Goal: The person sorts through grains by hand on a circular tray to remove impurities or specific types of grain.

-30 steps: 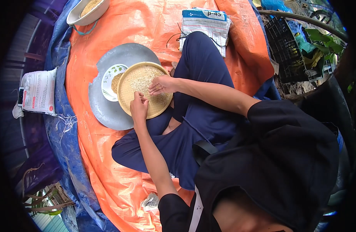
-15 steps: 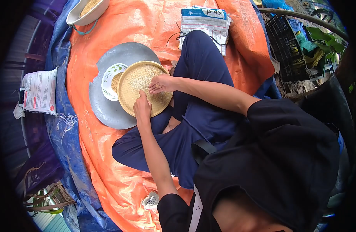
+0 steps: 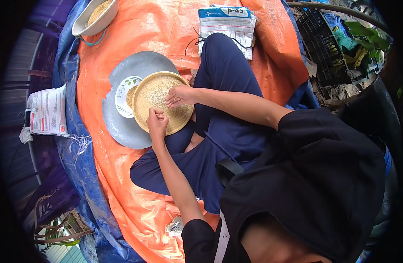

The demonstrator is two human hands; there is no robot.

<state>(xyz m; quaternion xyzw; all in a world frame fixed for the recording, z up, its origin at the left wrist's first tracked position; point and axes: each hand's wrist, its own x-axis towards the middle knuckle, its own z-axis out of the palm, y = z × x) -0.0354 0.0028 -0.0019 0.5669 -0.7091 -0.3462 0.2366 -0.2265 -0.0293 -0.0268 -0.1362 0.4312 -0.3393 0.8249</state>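
Observation:
A round woven tray (image 3: 142,113) with a raised rim holds a scatter of pale grains (image 3: 157,90) and sits by my crossed legs. My right hand (image 3: 180,96) is over the grains, its fingers stretched out and slightly cupped. Closer to the near side of the tray, my left hand (image 3: 158,123) has thumb and fingertips pinched together; whatever may be between them is too small to make out. Partly under the tray lies a white plate (image 3: 122,99) with a green leaf pattern, bearing brownish grain (image 3: 131,96). Both rest over a large grey metal disc (image 3: 118,131).
An orange tarp (image 3: 118,184) covers the ground, with a blue tarp (image 3: 85,184) along its edge. A white basin (image 3: 98,26) of grain stands at the upper left. Around are a folded sack (image 3: 225,28), a white printed bag (image 3: 48,109) and a black crate (image 3: 319,52).
My left hand's fingers have curled into a pinch and shifted slightly left over the tray. My right hand stays over the grains. The whole view has shifted a little.

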